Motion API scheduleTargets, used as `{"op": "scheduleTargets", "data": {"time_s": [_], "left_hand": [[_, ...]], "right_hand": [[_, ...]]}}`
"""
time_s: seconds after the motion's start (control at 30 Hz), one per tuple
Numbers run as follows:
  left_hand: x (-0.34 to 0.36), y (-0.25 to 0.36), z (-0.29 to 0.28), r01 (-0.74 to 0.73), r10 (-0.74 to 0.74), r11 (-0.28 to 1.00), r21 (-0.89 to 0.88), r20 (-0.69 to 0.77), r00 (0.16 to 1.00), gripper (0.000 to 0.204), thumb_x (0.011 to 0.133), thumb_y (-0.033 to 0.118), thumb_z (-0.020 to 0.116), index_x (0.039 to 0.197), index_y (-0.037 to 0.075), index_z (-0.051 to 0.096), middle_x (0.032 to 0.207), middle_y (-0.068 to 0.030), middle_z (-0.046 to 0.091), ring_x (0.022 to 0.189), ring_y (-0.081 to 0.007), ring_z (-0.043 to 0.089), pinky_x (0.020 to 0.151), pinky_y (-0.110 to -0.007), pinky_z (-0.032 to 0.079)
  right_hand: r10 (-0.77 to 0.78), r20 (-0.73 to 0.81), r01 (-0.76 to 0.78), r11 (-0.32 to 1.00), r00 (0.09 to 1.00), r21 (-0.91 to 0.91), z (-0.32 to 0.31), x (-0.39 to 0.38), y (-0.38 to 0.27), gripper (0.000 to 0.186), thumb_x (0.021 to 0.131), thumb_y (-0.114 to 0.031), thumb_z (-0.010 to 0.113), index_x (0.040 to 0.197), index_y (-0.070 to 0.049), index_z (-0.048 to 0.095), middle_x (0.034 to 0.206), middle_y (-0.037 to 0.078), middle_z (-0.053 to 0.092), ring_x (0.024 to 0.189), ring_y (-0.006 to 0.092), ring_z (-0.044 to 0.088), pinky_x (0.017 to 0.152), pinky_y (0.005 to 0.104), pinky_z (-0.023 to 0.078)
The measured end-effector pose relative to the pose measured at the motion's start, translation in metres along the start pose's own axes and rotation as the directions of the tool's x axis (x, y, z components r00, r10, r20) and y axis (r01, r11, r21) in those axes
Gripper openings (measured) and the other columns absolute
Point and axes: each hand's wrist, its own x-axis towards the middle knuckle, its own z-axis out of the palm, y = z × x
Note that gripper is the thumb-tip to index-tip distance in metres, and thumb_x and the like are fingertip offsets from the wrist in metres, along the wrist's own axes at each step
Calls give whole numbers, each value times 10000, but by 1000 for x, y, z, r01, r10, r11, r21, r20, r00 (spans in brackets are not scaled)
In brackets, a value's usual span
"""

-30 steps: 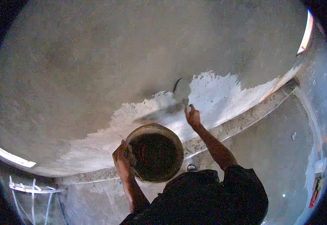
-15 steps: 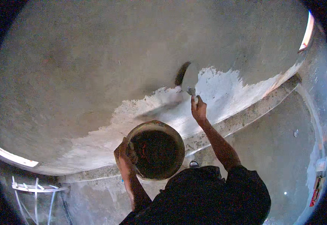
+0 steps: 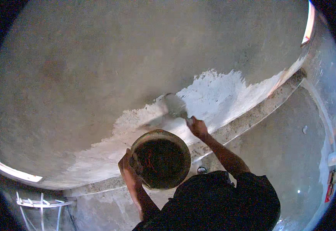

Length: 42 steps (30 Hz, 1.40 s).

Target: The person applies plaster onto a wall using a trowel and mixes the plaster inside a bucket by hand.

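Note:
My left hand (image 3: 128, 169) is closed on the left side of a round bucket (image 3: 186, 148), which has a worn, pale rim and a dark inside. What lies in it is too dark to make out. My right hand (image 3: 197, 128) grips the short handle of a broad flat-headed tool (image 3: 174, 106). The tool's grey head is blurred and lies against the wall, over the lower edge of a white coated patch (image 3: 214, 90). Above and left of the patch spreads bare grey wall (image 3: 98, 57).
A rough ledge (image 3: 249, 117) runs along the wall's foot, with grey floor (image 3: 268, 154) beyond. A white-topped stand (image 3: 42, 203) is at lower left. Bright openings (image 3: 15, 171) show at both sides. Red and white items (image 3: 331, 181) lie at the right edge.
My right hand has drawn the tool down and to the left across the white patch. The bucket in my left hand sits slightly lower in view; the whole view has shifted a little.

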Motion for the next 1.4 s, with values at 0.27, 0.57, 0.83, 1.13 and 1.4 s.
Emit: {"op": "scheduleTargets", "data": {"time_s": [0.27,0.57,0.83,1.13,1.4], "left_hand": [[-3,6,11,-35,20,994,-101,-143,990,114,777,50,492,689,-23,495,554,-115,491,488,-217,443,568,-294,415],[4,-2,7,-12,16,999,49,-83,996,330,811,319,515,590,75,486,529,14,398,492,-98,368,442,-245,297],[7,-8,0,150,-148,984,-97,23,989,291,786,324,557,740,38,535,667,-26,444,597,-127,436,515,-269,369],[14,-20,5,-258,257,917,306,44,965,226,811,192,534,740,-22,527,718,-70,521,605,-175,471,518,-295,380],[15,-14,12,-81,74,979,186,46,996,177,808,143,527,713,-7,532,607,-46,514,535,-171,470,493,-303,364]], "right_hand": [[187,-261,-152,977,947,146,-20,48,20,387,811,-289,526,906,84,490,489,217,488,477,365,537,435,419,410],[150,-135,-162,983,980,-83,42,-23,104,280,800,-120,512,1023,45,478,649,238,536,421,333,488,393,400,394],[196,-307,-170,979,931,111,-9,9,58,408,808,-237,542,988,123,477,432,164,448,358,289,461,385,394,356],[-180,69,187,974,981,-125,19,4,14,355,797,-266,555,893,73,517,569,183,541,427,309,518,427,401,430],[-205,-398,126,968,894,-216,-14,0,46,386,764,-176,610,962,135,495,446,143,478,346,254,452,382,388,353]]}}
